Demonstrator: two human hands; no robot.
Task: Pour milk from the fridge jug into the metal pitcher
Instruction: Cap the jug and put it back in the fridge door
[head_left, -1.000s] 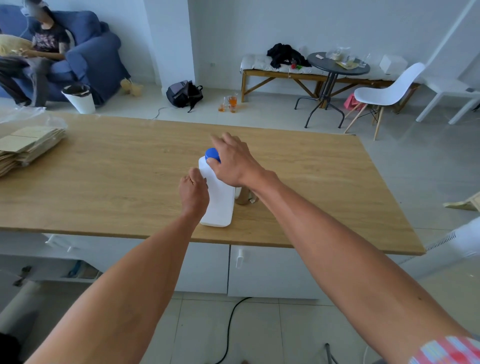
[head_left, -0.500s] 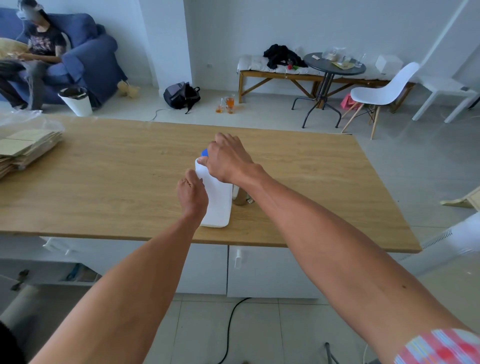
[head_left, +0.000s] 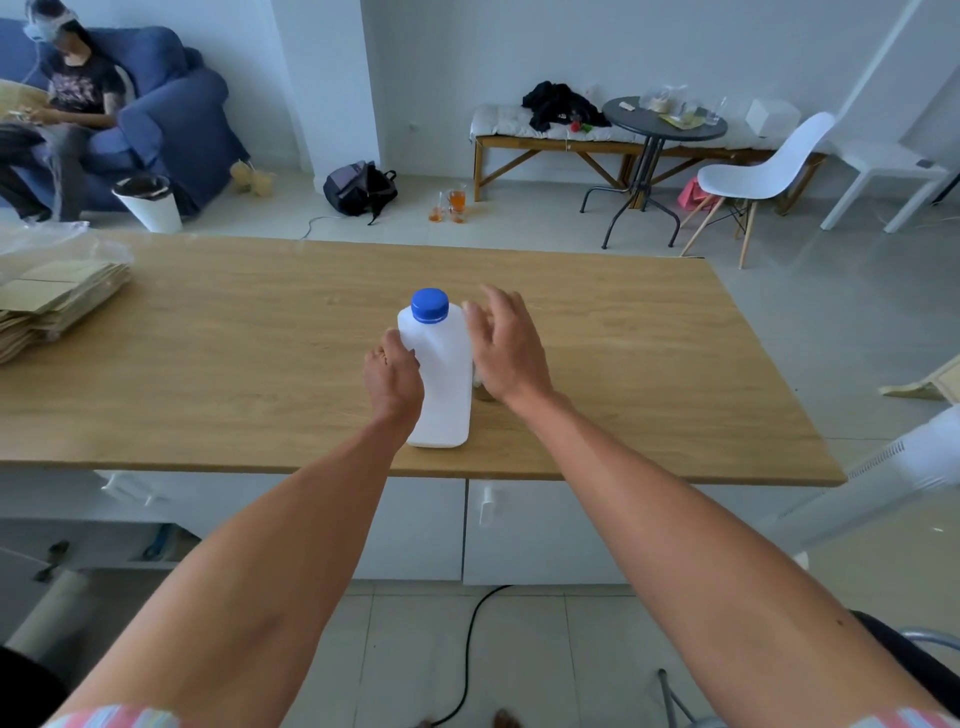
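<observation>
Near the front edge of the wooden table (head_left: 208, 364), a white plastic milk jug (head_left: 439, 384) upright, blue cap (head_left: 429, 305) on. Left hand (head_left: 392, 382) against the jug's left flank, fingers curled round the side wall in a steadying hold. Right hand (head_left: 506, 348) just off the jug's right shoulder, fingers spread and relaxed, holding nothing, apparently not touching the plastic. Metal pitcher (head_left: 480, 389) almost wholly hidden behind that hand and the jug; only a dull sliver showing at the jug's right side, so its shape and opening unreadable. Opaque body, so fill level impossible to judge; probably fairly heavy if near full, with liquid shifting on the tilt. Thin walls likely to give under a hard squeeze, and a fridge-cold skin possibly damp and slippery, though no moisture visible. Best hold probably low on the flat sides or around the narrowed waist, firm without crushing. Cap ridged, suited to a fingertip twist while the other hand braces the body. Pour not yet begun.
</observation>
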